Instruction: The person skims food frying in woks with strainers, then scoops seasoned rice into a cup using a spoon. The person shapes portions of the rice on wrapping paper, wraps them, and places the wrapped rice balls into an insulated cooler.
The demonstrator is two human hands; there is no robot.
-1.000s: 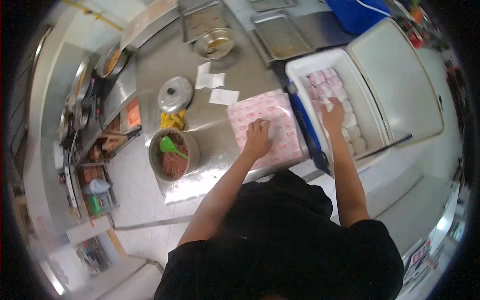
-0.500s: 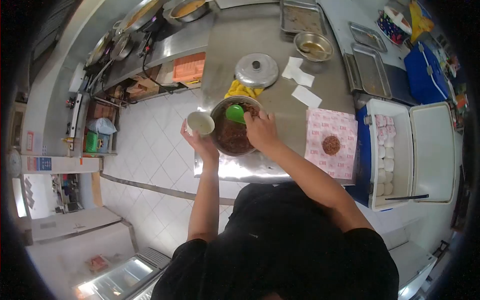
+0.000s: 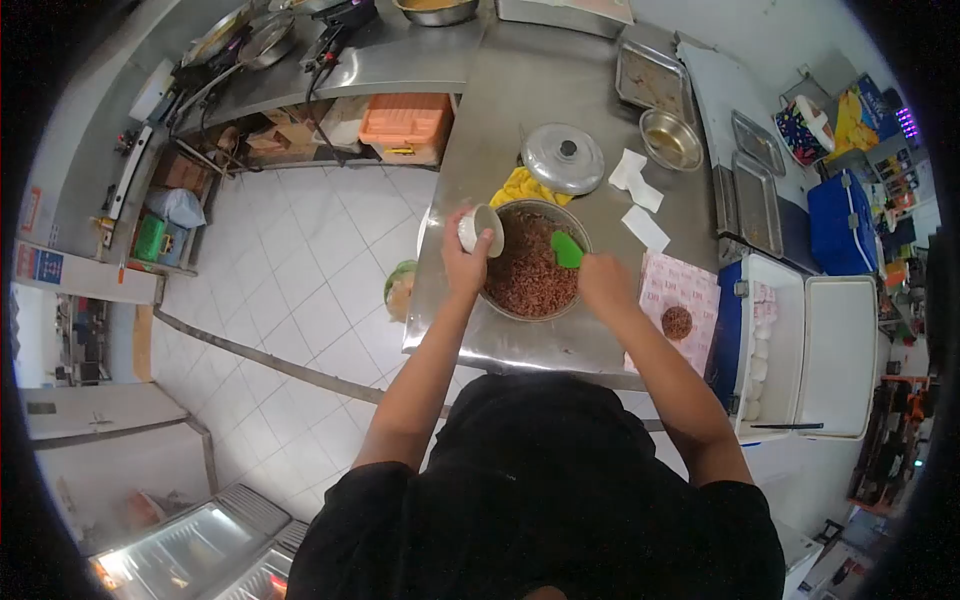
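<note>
My left hand [image 3: 465,258] grips a small white bowl [image 3: 482,232], tilted at the left rim of a large round pot. Reddish-brown grains [image 3: 532,279] fill much of the pot [image 3: 585,232]. My right hand [image 3: 608,283] is closed on the handle of a green scoop [image 3: 567,250], whose head is over the grains near the right rim. To the right, a round brown portion of grains [image 3: 677,322] sits on pink printed paper [image 3: 690,281]. A yellow cloth [image 3: 522,188] and a metal lid [image 3: 563,159] are behind the pot.
White paper pieces [image 3: 645,229], a metal bowl [image 3: 671,138] and a tray [image 3: 653,80] are farther back on the steel table [image 3: 500,110]. An open cooler [image 3: 776,340] holding white wrapped items stands at the right. A blue cooler [image 3: 842,222] is behind it.
The small bowl has moved from outside the pot to its left rim, tilted. The green scoop has shifted to the pot's right side with my right hand. The camera view has turned.
</note>
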